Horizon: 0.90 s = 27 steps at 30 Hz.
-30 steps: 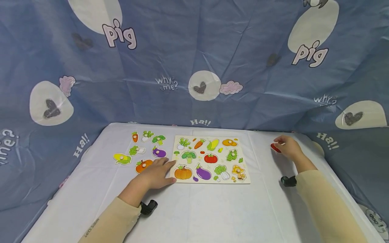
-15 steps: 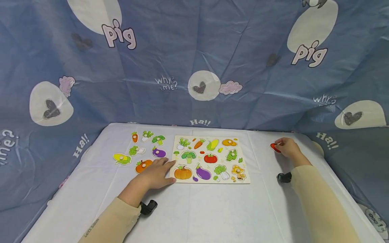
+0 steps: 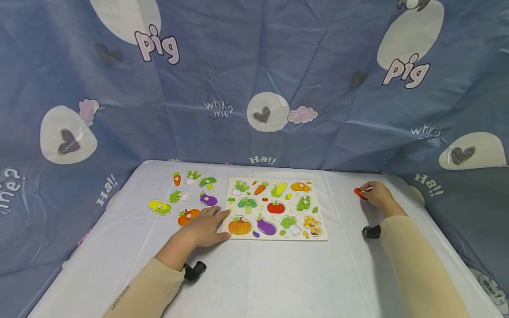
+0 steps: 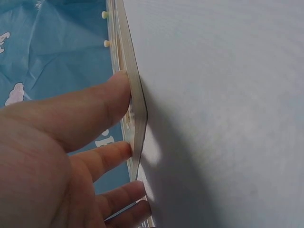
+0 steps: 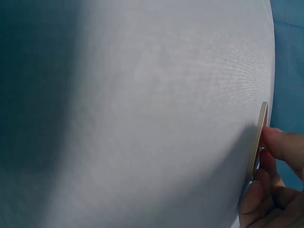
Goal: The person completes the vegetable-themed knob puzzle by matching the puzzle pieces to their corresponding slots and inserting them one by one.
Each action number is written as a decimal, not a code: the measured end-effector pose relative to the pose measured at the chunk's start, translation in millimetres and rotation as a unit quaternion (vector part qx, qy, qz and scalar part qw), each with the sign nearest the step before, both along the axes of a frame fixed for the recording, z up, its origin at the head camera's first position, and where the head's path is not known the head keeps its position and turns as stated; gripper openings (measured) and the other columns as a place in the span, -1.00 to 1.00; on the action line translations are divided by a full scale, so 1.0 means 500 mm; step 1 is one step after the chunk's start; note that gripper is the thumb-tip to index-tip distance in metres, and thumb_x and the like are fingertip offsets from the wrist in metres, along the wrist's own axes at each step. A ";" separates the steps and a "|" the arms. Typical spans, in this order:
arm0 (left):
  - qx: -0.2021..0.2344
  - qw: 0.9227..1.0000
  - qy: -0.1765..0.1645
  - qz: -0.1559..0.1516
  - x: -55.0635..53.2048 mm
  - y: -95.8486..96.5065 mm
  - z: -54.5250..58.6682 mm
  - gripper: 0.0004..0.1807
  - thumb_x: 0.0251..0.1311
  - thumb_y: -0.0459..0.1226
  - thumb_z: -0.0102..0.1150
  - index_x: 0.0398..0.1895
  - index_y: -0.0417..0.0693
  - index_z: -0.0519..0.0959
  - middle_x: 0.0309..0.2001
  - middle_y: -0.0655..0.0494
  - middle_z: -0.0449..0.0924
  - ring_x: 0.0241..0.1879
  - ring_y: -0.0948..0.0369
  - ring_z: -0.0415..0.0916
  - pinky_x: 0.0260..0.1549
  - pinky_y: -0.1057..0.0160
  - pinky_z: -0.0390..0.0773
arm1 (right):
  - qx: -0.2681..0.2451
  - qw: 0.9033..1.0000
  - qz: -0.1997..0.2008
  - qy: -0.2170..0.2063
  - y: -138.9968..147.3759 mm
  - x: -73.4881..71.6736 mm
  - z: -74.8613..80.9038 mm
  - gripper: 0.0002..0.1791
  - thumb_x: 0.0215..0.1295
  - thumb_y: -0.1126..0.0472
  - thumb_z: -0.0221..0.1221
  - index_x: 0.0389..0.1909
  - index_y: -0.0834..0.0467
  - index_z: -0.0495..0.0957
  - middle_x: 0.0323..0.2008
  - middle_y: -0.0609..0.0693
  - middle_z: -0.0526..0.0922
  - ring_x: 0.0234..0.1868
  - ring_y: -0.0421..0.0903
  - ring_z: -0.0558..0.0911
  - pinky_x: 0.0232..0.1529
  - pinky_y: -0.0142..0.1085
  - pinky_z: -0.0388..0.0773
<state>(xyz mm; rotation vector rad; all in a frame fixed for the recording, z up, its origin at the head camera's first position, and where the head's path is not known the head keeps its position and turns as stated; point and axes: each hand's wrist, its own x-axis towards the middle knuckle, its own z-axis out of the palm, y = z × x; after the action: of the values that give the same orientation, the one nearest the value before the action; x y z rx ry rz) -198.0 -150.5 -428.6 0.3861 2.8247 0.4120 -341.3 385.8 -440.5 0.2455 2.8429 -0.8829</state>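
Right hand pinching red piece near far right corner of counter; board lying leftward, well apart; left hand, fingers spread, touching its left edge.

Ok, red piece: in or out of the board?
Out: the right hand holds the red piece well to the right of the board.

Blue printed cloth behind white-covered table
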 end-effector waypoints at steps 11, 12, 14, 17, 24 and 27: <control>0.003 1.000 0.000 0.001 0.001 0.001 -0.003 -0.18 0.24 0.05 0.30 0.51 -0.01 0.28 0.49 -0.23 0.14 0.46 -0.21 0.08 0.31 -0.29 0.22 | 0.011 0.999 0.030 0.028 -0.001 0.010 0.014 -0.73 0.46 0.25 0.09 0.01 0.38 0.53 -0.04 0.36 0.58 -0.16 0.11 0.53 -0.24 -0.24 0.48; 0.003 1.000 0.000 0.001 0.001 0.001 -0.004 -0.18 0.24 0.05 0.30 0.51 -0.01 0.28 0.49 -0.23 0.14 0.46 -0.21 0.08 0.31 -0.29 0.22 | 0.011 0.999 0.036 0.033 -0.002 0.012 0.018 -0.72 0.46 0.25 0.10 0.02 0.38 0.53 -0.03 0.37 0.57 -0.14 0.12 0.53 -0.22 -0.21 0.48; 0.003 1.000 -0.001 0.001 0.002 0.001 -0.004 -0.18 0.24 0.05 0.30 0.51 -0.01 0.28 0.49 -0.23 0.14 0.46 -0.21 0.08 0.31 -0.29 0.22 | 0.008 0.998 0.046 0.040 -0.006 0.016 0.025 -0.72 0.46 0.25 0.10 0.03 0.38 0.52 0.02 0.39 0.55 -0.09 0.16 0.52 -0.17 -0.15 0.49; 0.003 1.000 -0.001 0.000 0.002 0.001 -0.004 -0.18 0.24 0.05 0.30 0.51 -0.01 0.28 0.49 -0.23 0.14 0.46 -0.21 0.08 0.31 -0.29 0.21 | 0.006 0.996 0.064 0.055 -0.014 0.025 0.037 -0.71 0.46 0.24 0.12 0.03 0.38 0.53 0.07 0.43 0.54 -0.03 0.22 0.52 -0.13 -0.09 0.51; -0.001 1.000 -0.001 0.001 0.001 -0.001 -0.004 -0.18 0.25 0.06 0.29 0.51 0.00 0.28 0.50 -0.22 0.13 0.46 -0.20 0.07 0.31 -0.29 0.22 | -0.002 0.991 0.114 0.075 -0.043 0.046 0.069 -0.74 0.46 0.25 0.15 0.00 0.36 0.56 -0.03 0.37 0.61 -0.10 0.17 0.57 -0.21 -0.17 0.55; 0.000 1.000 -0.001 0.000 0.000 -0.001 -0.003 -0.18 0.25 0.06 0.29 0.52 0.00 0.27 0.50 -0.22 0.13 0.47 -0.20 0.06 0.31 -0.29 0.21 | -0.001 0.987 0.135 0.088 -0.058 0.055 0.082 -0.77 0.45 0.25 0.16 -0.03 0.33 0.59 -0.11 0.27 0.65 -0.16 0.08 0.59 -0.25 -0.21 0.54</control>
<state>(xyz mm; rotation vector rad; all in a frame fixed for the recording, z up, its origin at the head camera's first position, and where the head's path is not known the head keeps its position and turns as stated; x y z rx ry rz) -197.8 -151.0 -430.0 0.3845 2.8221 0.4116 -313.6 356.7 -399.6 -0.2251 2.9381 -0.8872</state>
